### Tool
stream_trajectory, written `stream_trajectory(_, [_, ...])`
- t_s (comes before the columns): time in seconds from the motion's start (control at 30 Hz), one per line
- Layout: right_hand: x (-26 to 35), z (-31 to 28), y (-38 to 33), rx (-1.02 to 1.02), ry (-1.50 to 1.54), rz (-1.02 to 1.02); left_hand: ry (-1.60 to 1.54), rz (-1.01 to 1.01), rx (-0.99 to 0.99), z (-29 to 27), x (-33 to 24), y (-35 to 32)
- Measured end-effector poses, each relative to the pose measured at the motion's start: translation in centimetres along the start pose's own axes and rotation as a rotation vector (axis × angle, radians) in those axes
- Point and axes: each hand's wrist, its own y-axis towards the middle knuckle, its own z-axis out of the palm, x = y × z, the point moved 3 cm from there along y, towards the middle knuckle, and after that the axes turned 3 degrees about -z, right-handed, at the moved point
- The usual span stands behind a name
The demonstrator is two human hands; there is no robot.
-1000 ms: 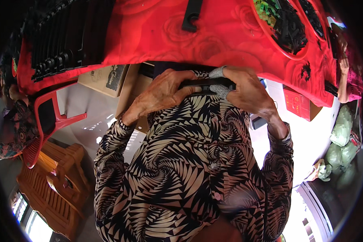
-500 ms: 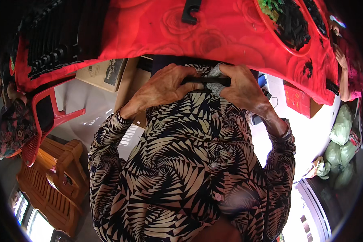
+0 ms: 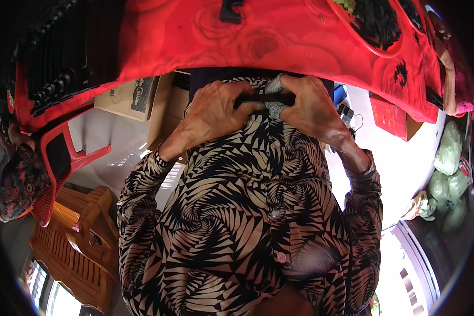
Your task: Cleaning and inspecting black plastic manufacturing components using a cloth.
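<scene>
Pinching a narrow black strip (image 3: 274, 98) from both ends, the hands sit close together before the wearer's black-and-cream patterned shirt (image 3: 221, 205). The left hand (image 3: 216, 108) is closed on one end, its thumb below; the right hand (image 3: 313, 108) is clamped on the other, with grey covers (image 3: 274, 109) on its thumb and a finger. Whether the fingertips of the two touch, I cannot tell. The strip lies roughly level, just short of the table (image 3: 279, 50) with its red rose-patterned cloth. Under the table's edge, to the left, is a cardboard box (image 3: 113, 98); to the right, a red box (image 3: 387, 116). On the cloth rest a row of long black pieces (image 3: 97, 47) at left, a hooked black piece (image 3: 228, 9) near the middle, and a red-rimmed tray (image 3: 388, 54) of small dark pieces at right. Past the table's right end shows another person's arm (image 3: 449, 87).
</scene>
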Motion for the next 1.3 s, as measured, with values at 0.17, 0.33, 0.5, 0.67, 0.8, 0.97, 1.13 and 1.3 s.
stream_trajectory(0.17, [0.9, -0.9, 0.8, -0.019, 0.2, -0.21, -0.22, 0.08, 0.07, -0.7, 0.9, 0.4])
stream_trajectory(0.33, [0.4, -2.3, 0.1, 0.186, 0.505, 0.033, -0.202, 0.085, 0.108, -2.4, 0.8, -0.7])
stream_trajectory(0.5, [0.0, -2.4, -0.8, 0.177, 0.57, -0.083, -0.254, 0.071, 0.229, -3.8, -0.3, -1.6])
stream_trajectory(0.67, [-0.2, -2.6, -1.0, 0.031, 0.514, -0.054, -0.132, 0.318, -0.298, -7.6, -1.2, -1.5])
stream_trajectory(0.8, [0.9, -3.6, -0.8, -0.169, 0.631, -0.08, -0.65, 0.123, -0.665, -8.7, 0.2, -1.5])
stream_trajectory(0.97, [0.7, -3.2, -1.3, -0.273, 0.764, -0.079, -0.626, 0.176, -0.735, -7.7, -0.8, -0.9])
stream_trajectory(1.13, [-0.1, -1.8, -1.3, -0.354, 0.874, -0.234, -0.919, 0.291, -0.635, -6.8, -1.8, 0.5])
stream_trajectory(1.3, [0.3, -0.3, 0.3, -0.231, 0.514, -0.168, -0.801, 0.404, -0.525, -7.6, -4.0, 1.5])
